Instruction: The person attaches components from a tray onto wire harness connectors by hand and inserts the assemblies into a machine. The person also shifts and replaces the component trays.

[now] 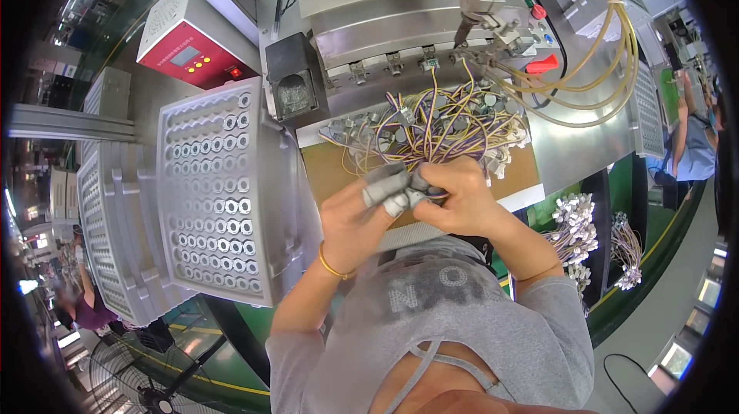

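My left hand (360, 210), with grey covers on its fingertips, meets my right hand (463, 197) over the front of the work board. Both are closed, fingertips pressed together. Dark wires (438, 197) show at the right hand's fingers; what the left fingers pinch is hidden. Just beyond them lies a tangled heap of yellow, purple and white wires (443, 131) with small round grey parts and white connectors. Two wires run up from it to a metal fixture row (394, 64), where a small green part (430, 65) sits in a clamp.
A white tray (269, 206) with rows of metal nuts leans at left, near a red-fronted control box (202, 56). A black box (293, 79) stands beside the fixture. Above right hang a nozzle arm (466, 25) and looped yellow tubes (627, 37). Wire bundles (573, 233) hang at right.
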Available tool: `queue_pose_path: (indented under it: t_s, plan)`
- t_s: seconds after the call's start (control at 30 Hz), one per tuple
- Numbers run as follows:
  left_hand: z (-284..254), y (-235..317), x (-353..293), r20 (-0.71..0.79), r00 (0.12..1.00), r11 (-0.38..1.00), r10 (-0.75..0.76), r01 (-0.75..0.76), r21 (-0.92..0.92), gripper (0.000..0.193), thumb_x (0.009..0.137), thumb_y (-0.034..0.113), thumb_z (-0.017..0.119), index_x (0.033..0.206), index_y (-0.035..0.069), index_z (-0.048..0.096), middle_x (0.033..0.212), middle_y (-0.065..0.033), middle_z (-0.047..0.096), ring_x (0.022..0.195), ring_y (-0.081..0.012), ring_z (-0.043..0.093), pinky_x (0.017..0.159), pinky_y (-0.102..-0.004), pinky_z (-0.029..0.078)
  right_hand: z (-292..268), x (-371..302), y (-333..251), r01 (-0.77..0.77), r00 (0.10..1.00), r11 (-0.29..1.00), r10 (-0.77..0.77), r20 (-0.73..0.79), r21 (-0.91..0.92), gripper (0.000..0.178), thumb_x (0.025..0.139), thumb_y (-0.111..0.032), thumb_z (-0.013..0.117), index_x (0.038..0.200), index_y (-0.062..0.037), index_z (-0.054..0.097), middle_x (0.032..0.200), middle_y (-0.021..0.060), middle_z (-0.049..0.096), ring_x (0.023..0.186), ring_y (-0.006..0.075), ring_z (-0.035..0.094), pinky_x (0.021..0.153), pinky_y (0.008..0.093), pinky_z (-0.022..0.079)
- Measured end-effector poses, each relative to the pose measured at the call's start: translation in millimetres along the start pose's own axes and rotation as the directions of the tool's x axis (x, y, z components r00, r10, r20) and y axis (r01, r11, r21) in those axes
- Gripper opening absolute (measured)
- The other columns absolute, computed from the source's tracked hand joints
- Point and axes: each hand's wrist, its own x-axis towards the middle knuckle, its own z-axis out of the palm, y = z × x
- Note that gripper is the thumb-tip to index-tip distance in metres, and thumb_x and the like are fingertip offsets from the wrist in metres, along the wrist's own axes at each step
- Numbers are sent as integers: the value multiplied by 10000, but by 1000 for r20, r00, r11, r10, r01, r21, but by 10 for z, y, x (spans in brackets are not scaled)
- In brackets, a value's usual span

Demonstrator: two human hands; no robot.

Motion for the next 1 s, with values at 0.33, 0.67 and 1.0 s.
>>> queue_pose_path:
  t_s: [0.33,0.67,1.0]
  plan:
    - [175,-58,72,272,864,491,-423,471,-732,265,805,91,546,1057,9,531,1088,-127,532,733,-158,578,498,-224,476,-75,-37,40,-424,902,673,372,218,606,81,742,-64,607,783,-1,578,589,-5,542,507,40,464,459,206,382]
    - [615,-643,-422,318,948,749,-7,-206,629,247,680,57,629,915,-1,579,678,-71,552,669,-198,537,522,-270,437,-710,-8,1249,-176,637,804,533,-557,568,15,757,-19,540,752,-13,527,541,12,476,418,70,437,382,212,379]
    - [375,-487,-462,342,680,613,-649,733,-293,194,774,-2,572,967,16,589,782,-11,593,644,-43,528,508,-183,429,-592,166,1433,-132,582,780,560,-590,612,124,793,-81,511,683,-31,485,548,28,460,387,122,427,358,235,396]
